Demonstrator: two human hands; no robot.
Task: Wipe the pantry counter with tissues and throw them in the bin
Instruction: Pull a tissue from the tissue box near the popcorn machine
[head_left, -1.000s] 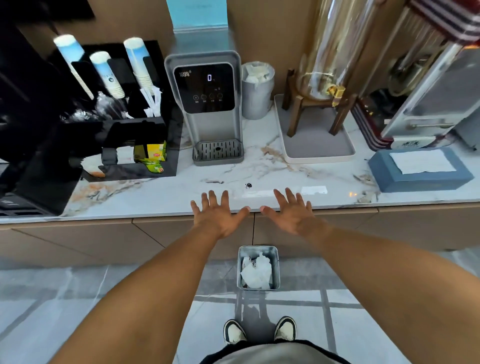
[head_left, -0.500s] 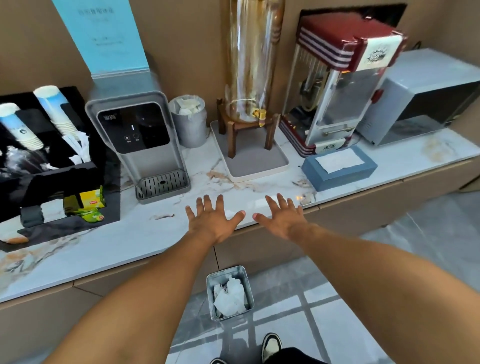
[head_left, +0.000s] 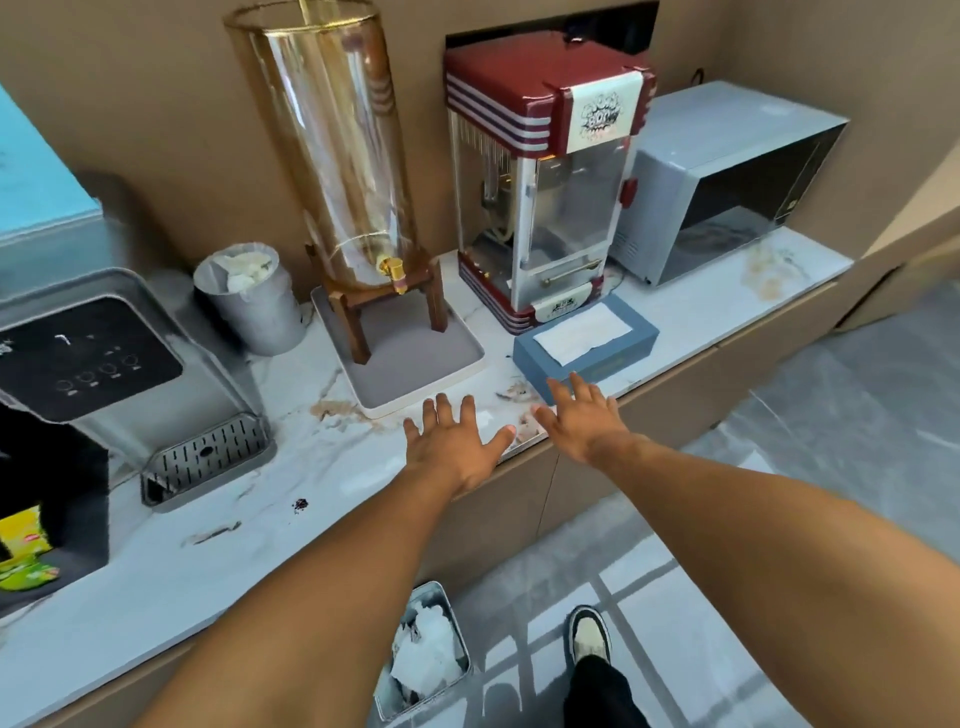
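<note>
The white marble pantry counter (head_left: 322, 467) runs from lower left to upper right, with brown stains near its front edge and a small dark speck (head_left: 300, 503). A blue tissue box (head_left: 618, 353) with a white tissue (head_left: 582, 331) on top sits in front of the popcorn machine. My left hand (head_left: 454, 447) hovers flat and empty over the counter's front edge. My right hand (head_left: 584, 418) is spread, empty, its fingertips at the near corner of the tissue box. On the floor below stands a grey metal bin (head_left: 387, 696) holding crumpled white tissues (head_left: 428, 657).
Along the back stand a water dispenser (head_left: 104, 364), a small lined metal bucket (head_left: 249, 299), a glass drink dispenser (head_left: 337, 156) on a wooden stand over a grey tray (head_left: 447, 364), a red popcorn machine (head_left: 545, 171) and a microwave (head_left: 727, 182). A black organiser (head_left: 52, 499) is at left. My shoe (head_left: 587, 634) is on the tiled floor.
The view has swung right along the counter. Both open hands have moved right with it, and my right hand now reaches the tissue box's near corner.
</note>
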